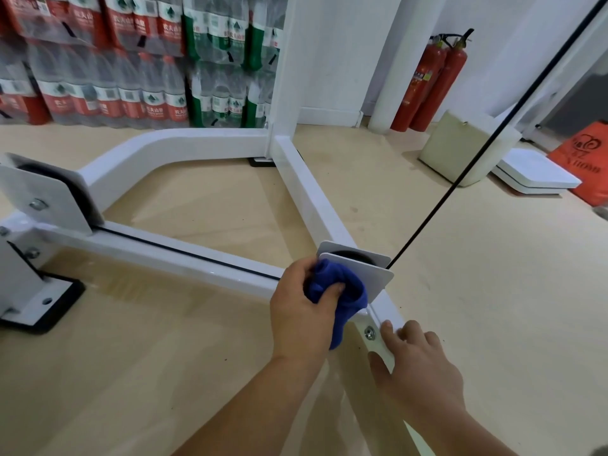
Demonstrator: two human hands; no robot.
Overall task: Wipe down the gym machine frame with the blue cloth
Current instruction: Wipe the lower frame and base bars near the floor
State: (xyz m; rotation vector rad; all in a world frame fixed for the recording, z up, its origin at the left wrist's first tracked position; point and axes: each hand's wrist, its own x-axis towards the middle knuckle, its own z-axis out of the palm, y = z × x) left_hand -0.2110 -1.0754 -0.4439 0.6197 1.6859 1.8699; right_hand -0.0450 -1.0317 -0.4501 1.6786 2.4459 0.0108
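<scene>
**Left hand wiping at the near pulley junction; right hand bracing the frame.**

Your left hand [304, 311] is clamped around the bunched blue cloth [345, 291], thumb across its front, and presses it against the rounded white metal pulley plate [365, 274]. The cloth's long axis runs from the plate down toward you, and its loose tail hangs below your palm. The white painted metal gym machine frame [184, 255] lies on the pale wooden floor [164, 357]. 1 rail runs left to right into this junction, and a 2nd runs from it away to the upright post. Your right hand [418, 357] grips the frame just beside the silver bolt [370, 333], fingers curled over the top edge and thumb on the near face. A thin black cable [493, 139] rises diagonally from the pulley toward the upper right. 2 red fire extinguishers [437, 83] stand by the far wall.
</scene>
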